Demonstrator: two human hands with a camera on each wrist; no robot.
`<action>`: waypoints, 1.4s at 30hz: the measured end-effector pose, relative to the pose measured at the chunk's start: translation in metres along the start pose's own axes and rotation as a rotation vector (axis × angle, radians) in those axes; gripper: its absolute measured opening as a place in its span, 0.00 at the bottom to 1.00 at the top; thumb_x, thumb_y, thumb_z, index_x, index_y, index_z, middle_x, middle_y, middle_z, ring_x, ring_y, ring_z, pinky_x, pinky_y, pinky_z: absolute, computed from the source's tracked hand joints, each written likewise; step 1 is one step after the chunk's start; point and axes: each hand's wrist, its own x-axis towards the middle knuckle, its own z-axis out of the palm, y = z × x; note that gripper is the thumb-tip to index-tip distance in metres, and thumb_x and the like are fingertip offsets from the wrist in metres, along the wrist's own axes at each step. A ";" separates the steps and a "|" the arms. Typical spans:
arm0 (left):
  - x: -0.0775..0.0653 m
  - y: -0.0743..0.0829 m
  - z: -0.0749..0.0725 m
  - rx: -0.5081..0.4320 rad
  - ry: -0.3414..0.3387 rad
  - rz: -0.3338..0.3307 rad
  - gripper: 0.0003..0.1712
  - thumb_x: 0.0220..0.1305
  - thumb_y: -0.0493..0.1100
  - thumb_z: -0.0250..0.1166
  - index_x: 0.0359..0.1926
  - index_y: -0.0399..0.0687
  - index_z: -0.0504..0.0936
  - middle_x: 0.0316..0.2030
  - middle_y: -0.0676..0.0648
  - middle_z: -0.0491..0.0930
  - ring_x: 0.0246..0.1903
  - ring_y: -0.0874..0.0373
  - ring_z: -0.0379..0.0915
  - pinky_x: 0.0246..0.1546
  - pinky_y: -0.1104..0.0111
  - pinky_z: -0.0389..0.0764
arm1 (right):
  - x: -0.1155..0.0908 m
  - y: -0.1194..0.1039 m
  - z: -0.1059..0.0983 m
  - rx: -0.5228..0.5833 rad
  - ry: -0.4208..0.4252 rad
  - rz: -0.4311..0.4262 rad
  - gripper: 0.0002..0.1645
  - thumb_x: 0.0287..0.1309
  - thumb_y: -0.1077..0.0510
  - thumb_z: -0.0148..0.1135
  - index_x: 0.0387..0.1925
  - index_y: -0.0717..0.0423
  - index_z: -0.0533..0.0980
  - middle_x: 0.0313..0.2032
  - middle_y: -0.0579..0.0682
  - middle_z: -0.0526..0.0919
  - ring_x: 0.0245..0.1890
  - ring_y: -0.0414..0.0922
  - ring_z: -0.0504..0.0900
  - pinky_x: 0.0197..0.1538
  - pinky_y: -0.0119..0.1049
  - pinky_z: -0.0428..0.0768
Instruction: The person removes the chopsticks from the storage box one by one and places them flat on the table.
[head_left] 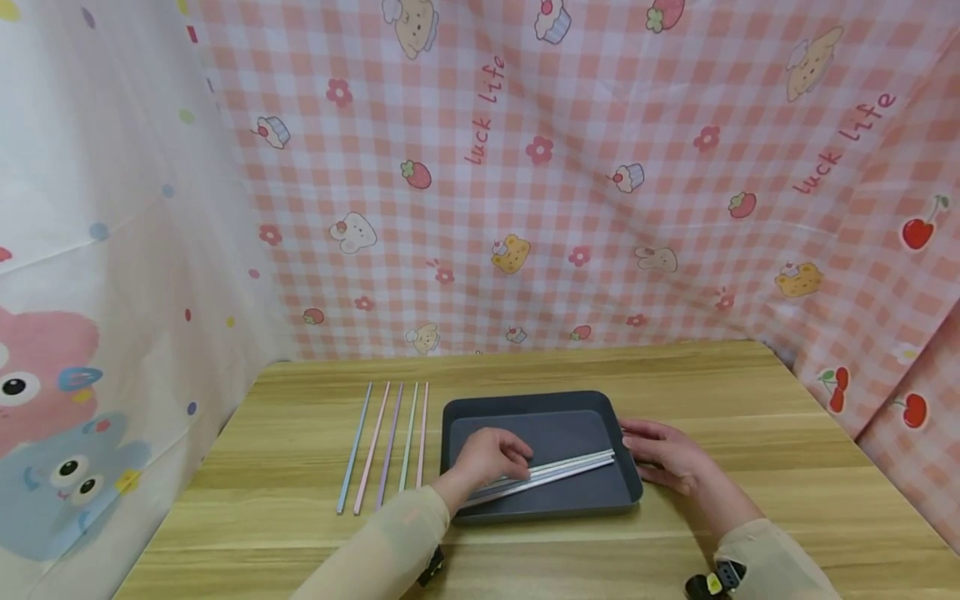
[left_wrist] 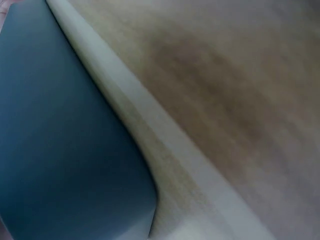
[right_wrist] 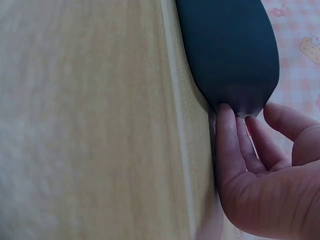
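Observation:
A dark grey rectangular tray [head_left: 558, 429] stands on the wooden table, with several pale chopsticks [head_left: 573, 468] lying slantwise inside it. Over the tray's left part, my left hand [head_left: 491, 460] has bent fingers right at the chopsticks and covers part of them; I cannot tell whether it pinches one. My right hand [head_left: 667, 454] holds the tray's right end. In the right wrist view, its fingers [right_wrist: 227, 132] press on the outer wall while one digit reaches over the rim. The left wrist view shows only the tray's side [left_wrist: 75, 130] and the table.
Left of the tray, several pastel chopsticks [head_left: 386, 442] in blue, pink, purple and green lie apart, roughly side by side, on the wooden table [head_left: 285, 433]. My left sleeve [head_left: 390, 542] overlaps some of their near ends. A pink checked cloth [head_left: 525, 208] hangs behind the table.

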 end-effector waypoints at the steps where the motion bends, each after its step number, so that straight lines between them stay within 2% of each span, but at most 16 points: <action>1: 0.000 0.001 0.000 0.010 0.006 -0.001 0.12 0.48 0.30 0.78 0.37 0.39 0.89 0.25 0.50 0.85 0.28 0.62 0.79 0.33 0.68 0.80 | 0.000 0.000 0.000 0.002 0.003 0.000 0.32 0.67 0.61 0.62 0.69 0.64 0.65 0.48 0.43 0.83 0.44 0.38 0.82 0.44 0.36 0.82; 11: 0.000 0.002 0.002 0.098 0.021 0.044 0.11 0.46 0.30 0.78 0.33 0.41 0.89 0.21 0.52 0.82 0.23 0.63 0.75 0.29 0.70 0.77 | 0.001 -0.002 0.002 -0.013 0.015 -0.001 0.33 0.67 0.61 0.61 0.70 0.65 0.64 0.49 0.45 0.83 0.44 0.39 0.82 0.44 0.36 0.82; 21: -0.001 0.002 0.003 0.116 0.009 0.015 0.07 0.49 0.32 0.78 0.29 0.44 0.90 0.19 0.54 0.81 0.25 0.63 0.74 0.29 0.69 0.77 | 0.000 0.000 0.001 -0.010 -0.009 -0.015 0.34 0.68 0.61 0.61 0.70 0.67 0.62 0.49 0.44 0.83 0.44 0.38 0.82 0.45 0.37 0.82; 25: -0.001 0.003 0.002 0.101 -0.001 0.004 0.06 0.50 0.32 0.77 0.30 0.45 0.90 0.22 0.53 0.83 0.28 0.61 0.75 0.30 0.68 0.78 | 0.001 0.001 0.000 -0.011 -0.014 -0.016 0.34 0.68 0.61 0.60 0.70 0.67 0.62 0.49 0.44 0.83 0.44 0.38 0.82 0.46 0.37 0.82; 33: 0.000 0.001 -0.001 0.105 -0.038 0.046 0.05 0.55 0.32 0.74 0.33 0.45 0.91 0.32 0.51 0.87 0.37 0.57 0.80 0.36 0.65 0.81 | -0.002 0.001 0.001 -0.009 -0.005 -0.016 0.33 0.67 0.61 0.61 0.70 0.66 0.64 0.47 0.45 0.84 0.43 0.39 0.82 0.44 0.37 0.82; 42: 0.001 0.002 -0.009 0.023 -0.012 0.096 0.05 0.58 0.32 0.72 0.36 0.43 0.90 0.31 0.51 0.84 0.32 0.62 0.76 0.34 0.68 0.78 | 0.001 0.005 -0.008 0.016 -0.088 -0.058 0.26 0.65 0.57 0.65 0.63 0.56 0.75 0.45 0.43 0.85 0.43 0.38 0.82 0.45 0.36 0.82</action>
